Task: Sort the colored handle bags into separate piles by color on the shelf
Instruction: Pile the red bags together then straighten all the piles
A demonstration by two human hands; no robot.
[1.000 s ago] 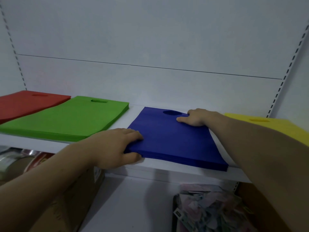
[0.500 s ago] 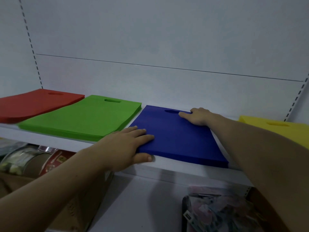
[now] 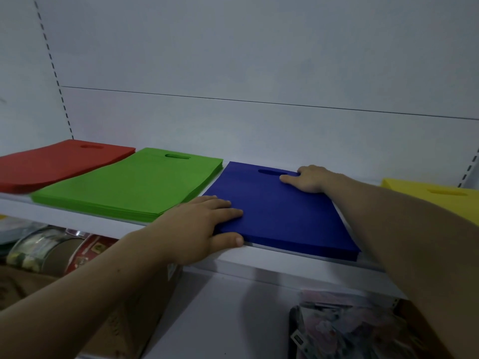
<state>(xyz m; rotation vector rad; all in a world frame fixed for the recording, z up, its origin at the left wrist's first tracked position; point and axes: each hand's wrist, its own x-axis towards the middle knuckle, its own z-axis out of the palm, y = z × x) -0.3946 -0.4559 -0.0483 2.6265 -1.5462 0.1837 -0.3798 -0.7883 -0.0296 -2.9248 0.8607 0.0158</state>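
Observation:
Four piles of flat handle bags lie side by side on the white shelf (image 3: 259, 263): red (image 3: 51, 164) at far left, then green (image 3: 129, 187), blue (image 3: 282, 213) and yellow (image 3: 438, 198) at far right. My left hand (image 3: 204, 224) grips the blue pile's near-left corner, fingers flat on top and thumb against its front edge. My right hand (image 3: 308, 178) rests on the blue pile's far-right corner beside the handle slot, fingers straight. The blue pile sits close to the green pile's right edge.
Below the shelf sit a round tin (image 3: 44, 250), a brown cardboard box (image 3: 124, 327) and a dark packet of printed items (image 3: 350, 330). The white back panel rises behind the piles, with slotted uprights at left (image 3: 54, 73) and right (image 3: 469, 169).
The blue pile has slid left toward the green pile with both hands on it. The view has also shifted, so the piles appear further right in the frame.

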